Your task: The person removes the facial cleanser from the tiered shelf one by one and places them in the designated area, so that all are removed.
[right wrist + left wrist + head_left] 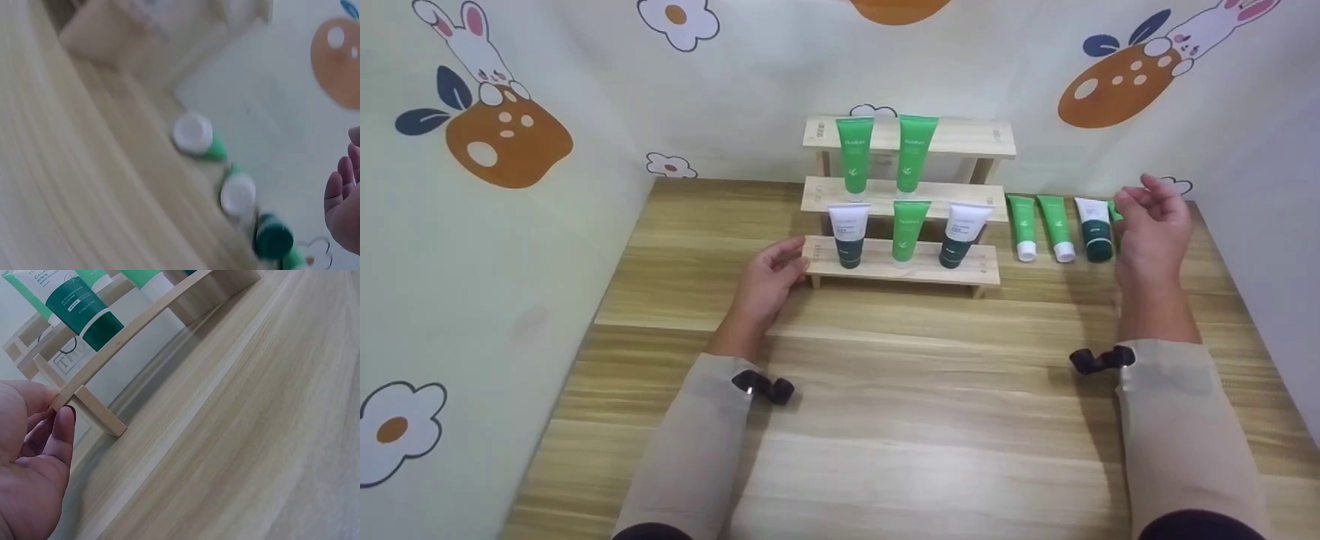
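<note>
My left hand point(771, 281) pinches the left end of the lowest step of a wooden display stand point(877, 259), thumb and fingers at the board's corner in the left wrist view. On that step stand a white and dark-green tube point(850, 234), a green tube point(911, 231) and another white and dark-green tube point(964, 234). Two green tubes point(855, 154) stand higher up, on the middle step. My right hand point(1155, 229) is raised over the right side of the table, fingers loosely bent, holding nothing. It partly hides a green tube point(1116, 214).
Right of the stand, two green tubes point(1056, 227) and a white and dark-green tube point(1093, 229) lie in a row on the wooden table point(885, 390). Cloth walls point(750, 90) printed with rabbits, oranges and flowers enclose the table at the back and sides.
</note>
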Demonstrator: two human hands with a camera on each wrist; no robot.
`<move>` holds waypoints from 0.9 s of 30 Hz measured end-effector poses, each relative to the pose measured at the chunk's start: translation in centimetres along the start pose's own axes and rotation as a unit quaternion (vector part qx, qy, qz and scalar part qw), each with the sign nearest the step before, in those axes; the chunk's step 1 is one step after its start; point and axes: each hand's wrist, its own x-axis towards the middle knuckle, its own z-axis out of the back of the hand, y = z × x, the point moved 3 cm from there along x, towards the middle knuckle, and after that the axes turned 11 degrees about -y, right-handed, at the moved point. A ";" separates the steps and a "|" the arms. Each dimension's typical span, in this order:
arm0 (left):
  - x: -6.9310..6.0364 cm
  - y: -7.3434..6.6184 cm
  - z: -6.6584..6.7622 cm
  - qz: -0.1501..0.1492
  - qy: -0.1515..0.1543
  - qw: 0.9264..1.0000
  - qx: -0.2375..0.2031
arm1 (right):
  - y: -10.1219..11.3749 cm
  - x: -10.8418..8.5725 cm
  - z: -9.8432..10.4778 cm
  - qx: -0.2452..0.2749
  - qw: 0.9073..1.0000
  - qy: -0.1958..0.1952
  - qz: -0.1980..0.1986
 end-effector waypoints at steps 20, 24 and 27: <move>0.1 0.0 -0.3 0.004 0.008 1.000 -0.012 | -0.7 -8.8 -7.6 0.066 0.978 0.170 0.104; 0.1 0.0 -0.2 0.010 0.006 1.000 -0.014 | 0.0 -10.1 -9.1 0.025 0.970 0.201 0.133; 0.1 0.0 -0.1 0.010 0.006 1.000 -0.011 | 0.6 -10.8 -10.2 -0.005 0.964 0.220 0.150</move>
